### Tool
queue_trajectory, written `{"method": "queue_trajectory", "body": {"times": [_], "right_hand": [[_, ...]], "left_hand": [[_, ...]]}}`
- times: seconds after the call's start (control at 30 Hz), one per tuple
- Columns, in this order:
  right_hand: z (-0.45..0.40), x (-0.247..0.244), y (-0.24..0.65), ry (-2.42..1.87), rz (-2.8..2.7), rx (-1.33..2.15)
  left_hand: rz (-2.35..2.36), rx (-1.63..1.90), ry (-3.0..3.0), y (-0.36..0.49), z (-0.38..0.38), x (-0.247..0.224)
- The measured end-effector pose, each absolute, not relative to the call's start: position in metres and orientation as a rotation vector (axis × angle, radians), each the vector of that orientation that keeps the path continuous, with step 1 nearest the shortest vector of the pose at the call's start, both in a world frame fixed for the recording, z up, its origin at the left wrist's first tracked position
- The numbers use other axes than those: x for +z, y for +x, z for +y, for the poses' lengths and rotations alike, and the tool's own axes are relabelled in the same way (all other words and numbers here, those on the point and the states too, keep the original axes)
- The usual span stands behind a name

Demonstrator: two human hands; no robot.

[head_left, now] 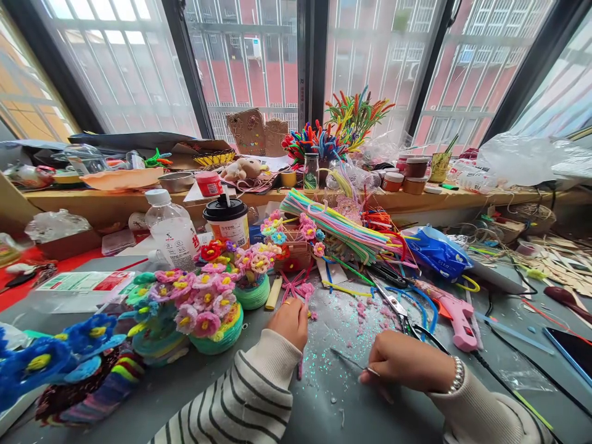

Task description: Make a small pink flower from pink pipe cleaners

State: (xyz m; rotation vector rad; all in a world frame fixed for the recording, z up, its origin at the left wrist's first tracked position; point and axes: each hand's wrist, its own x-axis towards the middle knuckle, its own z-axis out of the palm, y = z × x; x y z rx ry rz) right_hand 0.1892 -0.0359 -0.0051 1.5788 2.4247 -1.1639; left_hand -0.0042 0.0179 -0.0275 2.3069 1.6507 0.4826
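My left hand point(287, 322) is closed on a pink pipe-cleaner piece point(304, 290), which shows beyond the fingers; a pink strand hangs below. My right hand point(407, 362) is closed around a slim metal tool point(348, 359), its pointed end aimed left; the grip hides its kind. Between the hands, glitter and pink fluff lie scattered on the grey table point(319, 419). Left of my left hand stand pots of pipe-cleaner flowers point(206, 302). Large scissors point(395, 302) lie beyond my right hand, beside a pink glue gun point(456, 317).
A pipe-cleaner bundle point(333, 225) lies at the back, near a blue package point(435, 250). A plastic bottle point(171, 231) and lidded cup point(227, 222) stand back left. Black cables point(513, 388) and a phone point(571, 351) are on the right. Jars point(411, 169) line the sill.
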Motion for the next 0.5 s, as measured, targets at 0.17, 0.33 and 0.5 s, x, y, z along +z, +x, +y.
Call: {"method": "queue_trajectory", "body": {"times": [0.17, 0.33, 0.5], "right_hand": [[-0.036, -0.004, 0.193, 1.623, 2.468, -1.030], [-0.040, -0.005, 0.193, 1.455, 2.412, -1.239], [-0.036, -0.003, 0.207, 1.838, 2.341, -0.978]], "left_hand": [[1.635, 0.494, 2.304, -0.003, 0.018, -0.028], [1.630, 0.507, 2.313, -0.003, 0.018, -0.029], [1.634, 0.474, 2.312, -0.004, 0.018, -0.028]]}}
